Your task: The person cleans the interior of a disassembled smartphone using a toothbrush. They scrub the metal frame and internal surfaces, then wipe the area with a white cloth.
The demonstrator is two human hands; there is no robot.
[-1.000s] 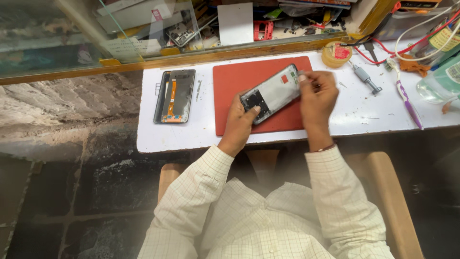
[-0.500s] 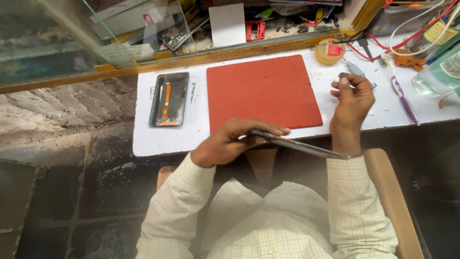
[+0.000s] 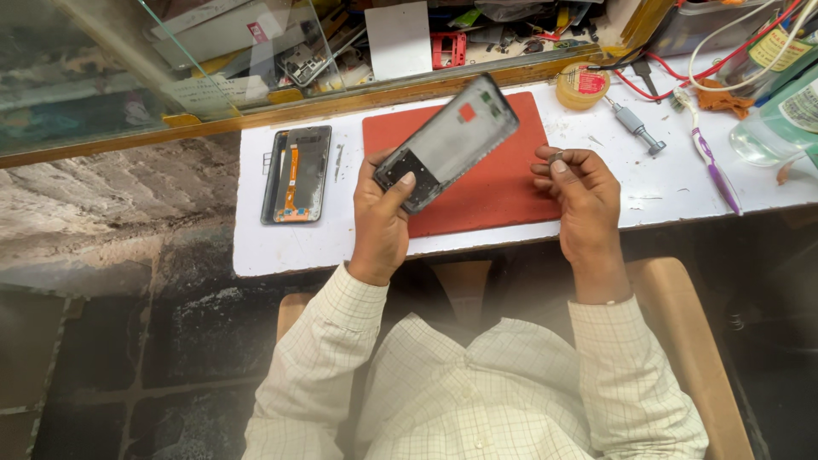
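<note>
Left hand: my left hand [image 3: 380, 223] grips the phone back cover [image 3: 446, 142] by its lower end, thumb pressed on the inner face, fingers wrapped behind.
Back cover: raised over the red mat [image 3: 503, 183], slanting up and away from my left hand.
Right hand: my right hand [image 3: 582, 196] is curled, fingertips pinching a small dark part [image 3: 555, 157].
Handling: I judge the cover light, thin, a bit flexible; best held by its edges.
Beyond my left hand: an opened phone [image 3: 297, 173] lies flat on the table [image 3: 290, 247].
</note>
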